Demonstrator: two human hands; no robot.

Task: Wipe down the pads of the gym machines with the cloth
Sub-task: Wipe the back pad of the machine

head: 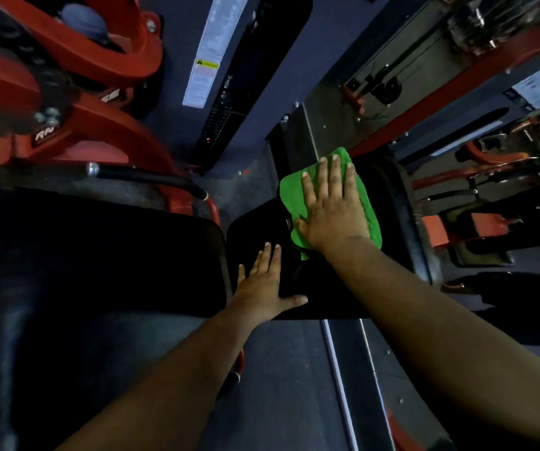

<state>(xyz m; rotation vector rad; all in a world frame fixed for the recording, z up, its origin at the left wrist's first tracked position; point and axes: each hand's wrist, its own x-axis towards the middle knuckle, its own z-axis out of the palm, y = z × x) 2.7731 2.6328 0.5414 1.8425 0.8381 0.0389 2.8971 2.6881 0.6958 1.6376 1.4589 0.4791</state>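
Note:
A green cloth (pixel 291 196) lies spread on the far part of a black pad (pixel 262 229) at the centre of the head view. My right hand (pixel 330 209) presses flat on the cloth with straight fingers. My left hand (pixel 267 281) rests flat on the pad's near left edge, fingers spread, holding nothing. A larger black pad (pixel 109 255) sits just to the left, separated by a narrow gap.
Red machine arms (pixel 67 118) with a black-gripped handle (pixel 145 177) rise at the upper left. A dark weight-stack column with a white label (pixel 210 60) stands behind. A grey metal frame rail (pixel 346 369) runs along the floor on the right, with more red machines (pixel 489 222) beyond.

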